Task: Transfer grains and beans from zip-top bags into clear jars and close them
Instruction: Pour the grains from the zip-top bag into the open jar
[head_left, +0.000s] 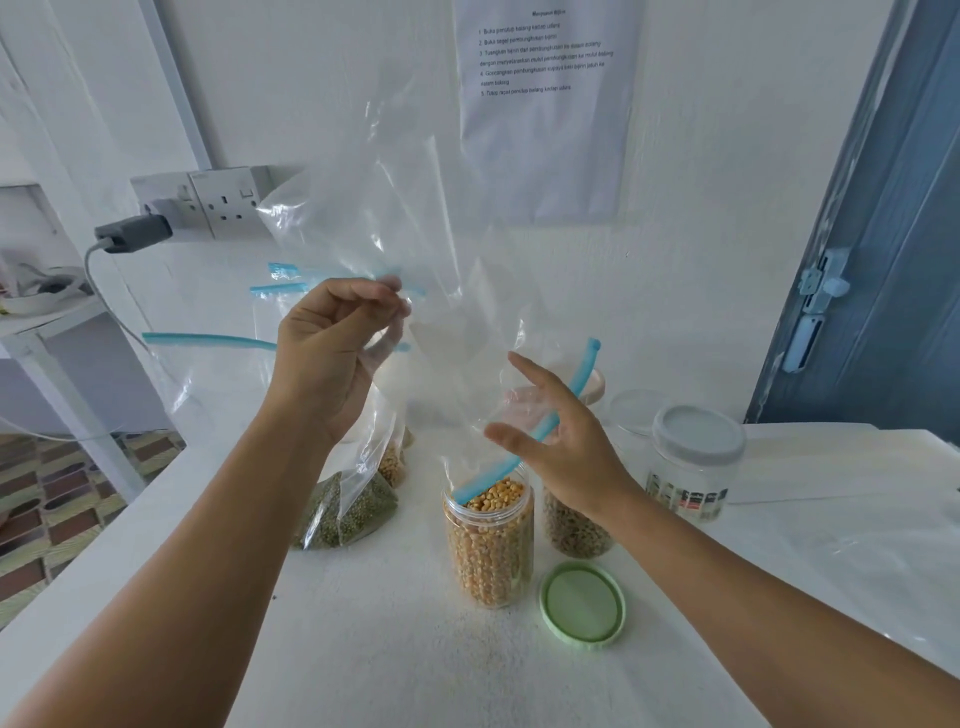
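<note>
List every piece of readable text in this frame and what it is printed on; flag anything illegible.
Sheet of paper on the wall: a short title line and five numbered lines of print; the numerals "1" to "5" read, the wording is too blurred to quote reliably.
Label on the lidded clear jar: coloured print, too small to read.
Wall sockets: no legible marking.
Zip-top bags, other jars and lids: no text visible.

Around the corn jar on the bench stand three more jars: one of brownish grain just behind it to the right, and two lidded ones farther right. One green lid lies beside it. Left of it lie two filled bags. One empty bag hangs above it. Two hands show.
</note>
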